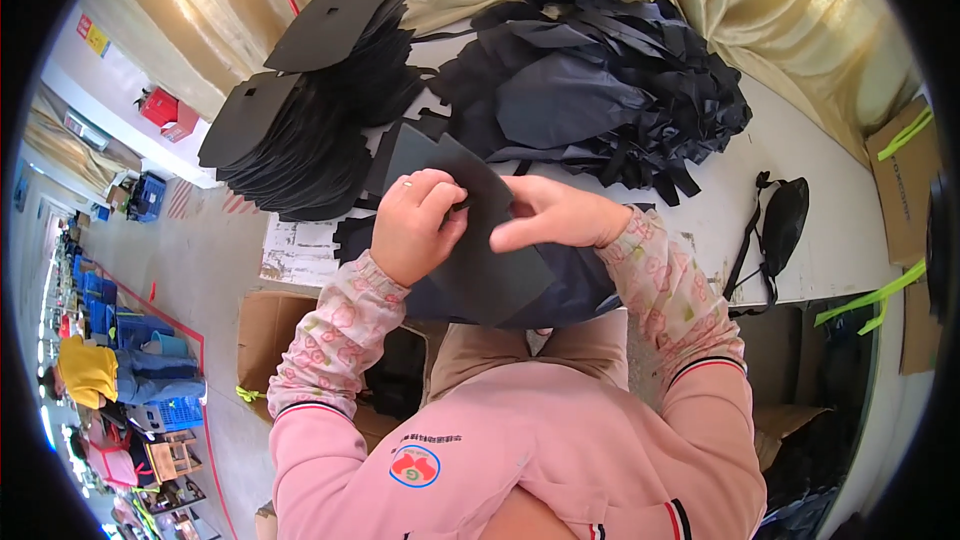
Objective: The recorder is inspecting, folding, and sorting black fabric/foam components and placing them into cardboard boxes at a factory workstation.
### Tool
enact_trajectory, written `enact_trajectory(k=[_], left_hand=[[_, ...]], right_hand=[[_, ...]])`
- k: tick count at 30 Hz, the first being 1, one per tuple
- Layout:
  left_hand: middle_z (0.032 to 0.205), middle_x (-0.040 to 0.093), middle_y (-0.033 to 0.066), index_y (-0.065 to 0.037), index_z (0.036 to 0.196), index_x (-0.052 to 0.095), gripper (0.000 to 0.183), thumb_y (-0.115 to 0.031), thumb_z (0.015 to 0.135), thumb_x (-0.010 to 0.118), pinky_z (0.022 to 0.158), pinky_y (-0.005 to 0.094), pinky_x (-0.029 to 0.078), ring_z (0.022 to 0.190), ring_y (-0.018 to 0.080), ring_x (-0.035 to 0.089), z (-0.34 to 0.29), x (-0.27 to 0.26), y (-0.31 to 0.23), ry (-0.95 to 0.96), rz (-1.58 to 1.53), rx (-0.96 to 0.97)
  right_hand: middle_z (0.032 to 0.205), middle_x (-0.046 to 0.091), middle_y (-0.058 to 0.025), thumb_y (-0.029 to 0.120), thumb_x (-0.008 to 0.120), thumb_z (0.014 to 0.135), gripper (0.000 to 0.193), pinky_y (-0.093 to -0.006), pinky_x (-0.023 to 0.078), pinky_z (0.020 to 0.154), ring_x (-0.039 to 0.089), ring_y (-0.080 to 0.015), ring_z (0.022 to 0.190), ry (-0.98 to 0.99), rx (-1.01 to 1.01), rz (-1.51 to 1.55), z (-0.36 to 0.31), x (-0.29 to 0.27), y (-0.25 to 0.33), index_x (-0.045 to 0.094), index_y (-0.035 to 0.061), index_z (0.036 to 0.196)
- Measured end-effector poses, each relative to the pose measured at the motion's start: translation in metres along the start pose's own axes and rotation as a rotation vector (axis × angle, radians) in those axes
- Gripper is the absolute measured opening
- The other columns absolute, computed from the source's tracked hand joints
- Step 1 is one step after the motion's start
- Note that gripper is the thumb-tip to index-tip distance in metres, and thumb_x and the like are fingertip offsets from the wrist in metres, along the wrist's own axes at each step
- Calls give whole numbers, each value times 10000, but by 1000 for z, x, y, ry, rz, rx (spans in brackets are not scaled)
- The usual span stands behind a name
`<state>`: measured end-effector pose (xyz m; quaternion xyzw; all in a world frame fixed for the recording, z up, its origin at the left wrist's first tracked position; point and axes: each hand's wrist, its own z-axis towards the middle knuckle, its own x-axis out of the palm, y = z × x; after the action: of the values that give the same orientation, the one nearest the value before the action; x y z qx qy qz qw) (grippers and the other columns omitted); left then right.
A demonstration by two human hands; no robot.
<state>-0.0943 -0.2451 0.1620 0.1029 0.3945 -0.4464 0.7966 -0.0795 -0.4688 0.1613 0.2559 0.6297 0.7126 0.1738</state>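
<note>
Over the near edge of the table I hold a stiff black panel (488, 275) that bends in the middle. My left hand (415, 225) is closed, pinching the panel by its left side. My right hand (560, 212) lies at its right edge, the thumb across the front and the fingers partly hidden behind. Below the panel, dark fabric (585, 285) hangs over the table edge. Two stacks of similar black panels, one nearer (250, 120) and one farther (330, 30), stand to the left. Beyond my hands is a large heap of black fabric pieces (570, 100).
A small black pouch with a strap (785, 225) lies on the right of the white table (830, 270). Cardboard boxes stand below left (265, 325) and at the far right (900, 175). Yellowish curtains (790, 30) hang behind. A person in a yellow top (85, 370) is far left.
</note>
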Motion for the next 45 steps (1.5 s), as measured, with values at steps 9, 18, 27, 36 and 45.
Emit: enact_trajectory(k=[9,18,27,36,45], left_hand=[[853,535,24,-29,940,558,23,-48,945,546,609,254,491,636,116,568,-25,-65,24,-320,-703,-651],[774,561,19,-66,892,566,84,-109,907,636,616,265,500,630,139,583,-158,-117,143,-635,-713,-1058],[1208,628,126,-40,1174,623,411,-277,852,716,1013,364,424,1165,272,571,-21,23,76,418,-456,-507],[1074,663,47,-5,1154,603,400,-137,807,752,878,308,479,971,141,606,49,151,45,1322,-846,-422],[1065,650,12,-39,1227,550,485,43,775,704,911,281,468,985,108,592,34,160,42,1233,-1118,-587]], right_hand=[[1044,662,-89,56,724,809,446,-299,481,866,602,-151,944,-180,270,-493,-32,-73,-41,554,-1,1217],[1130,617,-213,209,800,769,497,-412,481,887,603,-355,1077,-280,519,-858,-99,-122,-94,557,-14,1141],[934,692,-156,234,792,742,449,-445,508,750,660,-368,882,-461,308,-1175,-92,-65,-64,554,35,1067],[809,681,-145,237,792,733,510,-437,505,702,671,-352,781,-554,328,-1276,-89,-30,-54,497,87,1121],[718,666,-85,211,779,745,437,-366,464,652,671,-270,699,-629,223,-1408,-92,-18,-66,505,90,1063]])
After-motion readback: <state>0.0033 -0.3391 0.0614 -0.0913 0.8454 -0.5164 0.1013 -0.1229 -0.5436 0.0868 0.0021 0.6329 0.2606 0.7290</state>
